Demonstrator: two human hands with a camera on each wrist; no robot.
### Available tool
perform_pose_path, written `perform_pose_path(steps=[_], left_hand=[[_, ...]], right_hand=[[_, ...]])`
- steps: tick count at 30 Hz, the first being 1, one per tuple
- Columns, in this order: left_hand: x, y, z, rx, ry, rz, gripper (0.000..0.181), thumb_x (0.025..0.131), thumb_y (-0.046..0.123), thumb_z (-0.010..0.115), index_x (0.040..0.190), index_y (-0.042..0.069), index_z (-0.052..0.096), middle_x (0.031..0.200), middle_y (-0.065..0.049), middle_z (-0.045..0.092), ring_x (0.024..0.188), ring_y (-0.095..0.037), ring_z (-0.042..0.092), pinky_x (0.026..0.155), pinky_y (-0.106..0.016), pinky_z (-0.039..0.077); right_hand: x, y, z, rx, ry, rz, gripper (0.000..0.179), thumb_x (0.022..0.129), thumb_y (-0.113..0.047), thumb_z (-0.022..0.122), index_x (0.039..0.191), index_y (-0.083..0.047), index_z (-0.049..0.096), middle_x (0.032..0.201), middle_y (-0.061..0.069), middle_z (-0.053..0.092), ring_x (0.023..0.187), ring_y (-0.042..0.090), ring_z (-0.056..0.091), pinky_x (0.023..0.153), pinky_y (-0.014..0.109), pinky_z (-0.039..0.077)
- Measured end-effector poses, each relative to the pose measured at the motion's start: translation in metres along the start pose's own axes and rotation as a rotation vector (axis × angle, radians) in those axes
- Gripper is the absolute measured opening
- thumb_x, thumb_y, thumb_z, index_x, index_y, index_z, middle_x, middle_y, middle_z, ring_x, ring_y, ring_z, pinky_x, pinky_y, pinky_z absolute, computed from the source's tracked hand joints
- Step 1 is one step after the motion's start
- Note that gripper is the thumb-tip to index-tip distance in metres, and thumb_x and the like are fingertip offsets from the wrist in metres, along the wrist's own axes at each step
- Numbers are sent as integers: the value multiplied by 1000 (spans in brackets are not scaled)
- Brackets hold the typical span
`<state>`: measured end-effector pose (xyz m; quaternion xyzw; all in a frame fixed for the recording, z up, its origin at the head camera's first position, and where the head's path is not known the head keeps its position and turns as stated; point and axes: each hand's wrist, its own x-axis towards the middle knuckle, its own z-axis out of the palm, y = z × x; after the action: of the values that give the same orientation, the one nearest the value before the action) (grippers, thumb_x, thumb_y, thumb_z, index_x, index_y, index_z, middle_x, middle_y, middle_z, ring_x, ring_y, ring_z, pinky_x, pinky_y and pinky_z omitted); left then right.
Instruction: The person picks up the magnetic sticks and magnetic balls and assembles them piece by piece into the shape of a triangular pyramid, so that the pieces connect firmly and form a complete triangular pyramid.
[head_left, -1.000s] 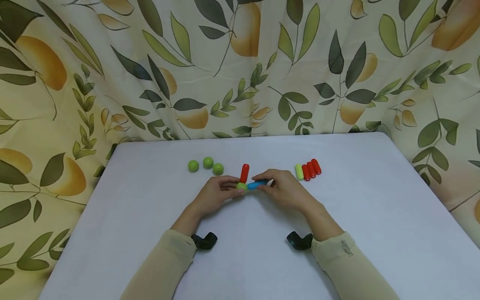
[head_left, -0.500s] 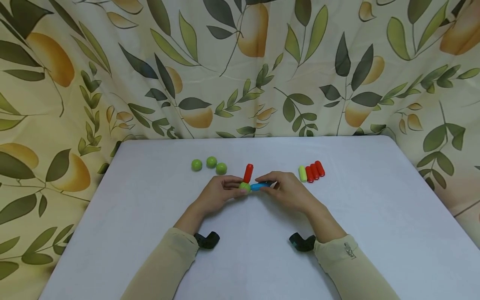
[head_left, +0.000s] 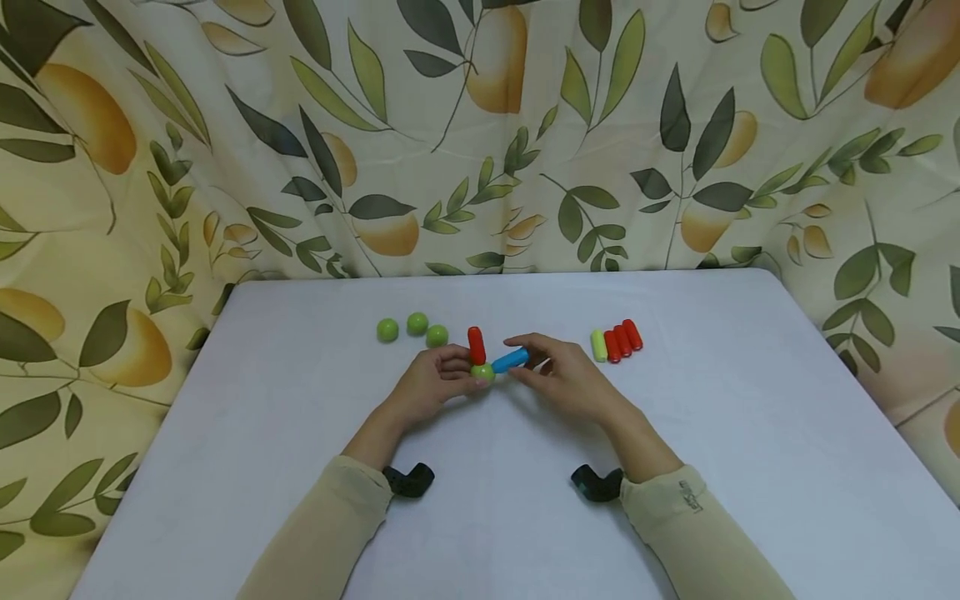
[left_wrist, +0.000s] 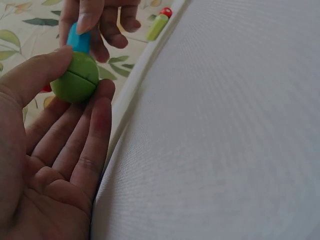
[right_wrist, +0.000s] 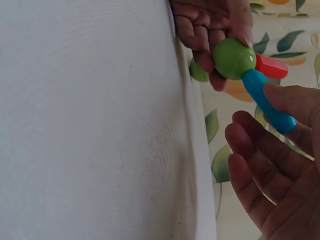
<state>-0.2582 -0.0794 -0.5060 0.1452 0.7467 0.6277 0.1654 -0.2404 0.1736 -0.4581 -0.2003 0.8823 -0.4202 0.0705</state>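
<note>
My left hand (head_left: 435,383) pinches a green ball (right_wrist: 234,59) between thumb and fingers. A red rod (head_left: 476,345) stands out of the ball, pointing toward the table's far side. A blue rod (head_left: 511,361) joins the ball on its right and slants up to the right. My right hand (head_left: 570,375) is at the blue rod's outer end; in the right wrist view its thumb lies on the rod, a finger shows behind it, and the other fingers are spread loosely. In the left wrist view the ball shows a dark groove, and the red rod is mostly hidden.
Several loose pieces lie on the white table (head_left: 480,517). Left of centre are green balls (head_left: 417,323). A yellow-green rod (head_left: 598,345) lies at the right beside red rods (head_left: 618,340). Behind the table hangs a curtain (head_left: 480,192) with a leaf-and-fruit print.
The ball with its rods has turned: the red rod now leans left instead of right, and the blue rod's outer end has risen. The right hand's thumb and forefinger look wider apart.
</note>
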Motion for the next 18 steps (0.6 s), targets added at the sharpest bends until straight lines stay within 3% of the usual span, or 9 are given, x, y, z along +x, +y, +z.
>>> perform_pose_path(steps=[9, 14, 18], left_hand=[[-1, 1, 0, 11, -18, 19, 45, 89, 19, 83, 129, 8, 65, 123, -11, 72, 106, -19, 73, 92, -30, 60], [-2, -1, 1, -15, -34, 33, 47, 89, 15, 82, 131, 7, 61, 124, -13, 71, 108, -22, 73, 92, -30, 60], [-2, -2, 1, -27, -53, 43, 45, 89, 11, 81, 129, 7, 60, 125, -14, 71, 109, -23, 73, 92, -31, 61]], right_hand=[[-1, 0, 3, 49, -23, 20, 62, 99, -29, 72, 154, -16, 45, 109, 2, 71, 97, 19, 66, 84, 33, 57], [-1, 3, 8, 57, -75, 17, 57, 100, -36, 70, 148, -13, 51, 108, 1, 71, 100, 18, 64, 87, 35, 54], [-3, 1, 11, 62, -104, 11, 41, 100, -36, 70, 136, -18, 62, 110, -4, 72, 103, 17, 65, 91, 36, 53]])
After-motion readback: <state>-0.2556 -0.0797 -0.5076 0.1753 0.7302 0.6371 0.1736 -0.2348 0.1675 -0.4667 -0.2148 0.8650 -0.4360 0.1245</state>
